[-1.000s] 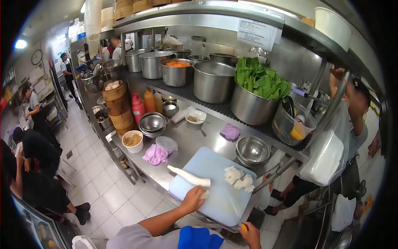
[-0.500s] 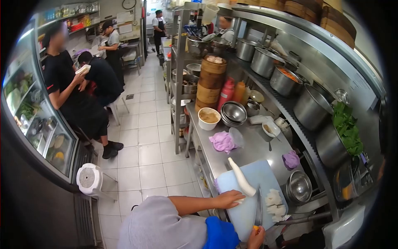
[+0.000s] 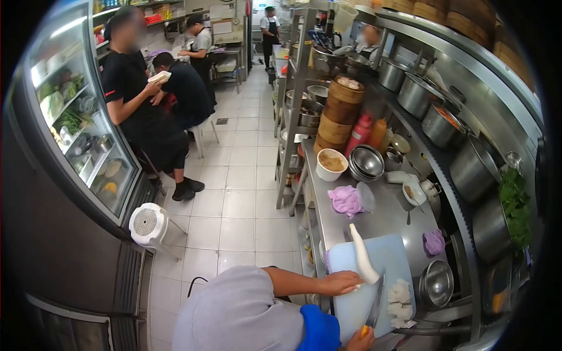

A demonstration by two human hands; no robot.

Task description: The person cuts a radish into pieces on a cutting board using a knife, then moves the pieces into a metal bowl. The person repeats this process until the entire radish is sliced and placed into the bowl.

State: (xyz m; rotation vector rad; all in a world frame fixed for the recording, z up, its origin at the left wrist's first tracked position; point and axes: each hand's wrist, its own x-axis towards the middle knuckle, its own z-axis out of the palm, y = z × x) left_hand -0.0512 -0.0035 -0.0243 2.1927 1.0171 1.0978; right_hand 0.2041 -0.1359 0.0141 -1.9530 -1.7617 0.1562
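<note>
A long peeled white radish [image 3: 364, 257] lies lengthwise on the pale blue cutting board [image 3: 345, 307]. My left hand [image 3: 339, 283] is at the board's left side, its fingers curled over a small white radish piece, mostly hidden by the fingertips. At the near edge of the board, my right hand [image 3: 359, 340] grips the yellow-orange handle of a knife [image 3: 376, 298]. The blade points away from me, between the radish and a pile of cut white chunks [image 3: 399, 304] on the right.
Nested metal bowls [image 3: 436, 284] stand right of the board. Purple cloths [image 3: 345, 200], a white tub [image 3: 331, 164] and bamboo steamers [image 3: 338, 114] sit farther back. Pots [image 3: 442, 124] line the shelf. A white stool [image 3: 148, 224] and a person in black [image 3: 140, 111] are left.
My view has turned left, so the scene sits farther right in the frame. The left hand stays by the radish, and the knife remains in my right hand.
</note>
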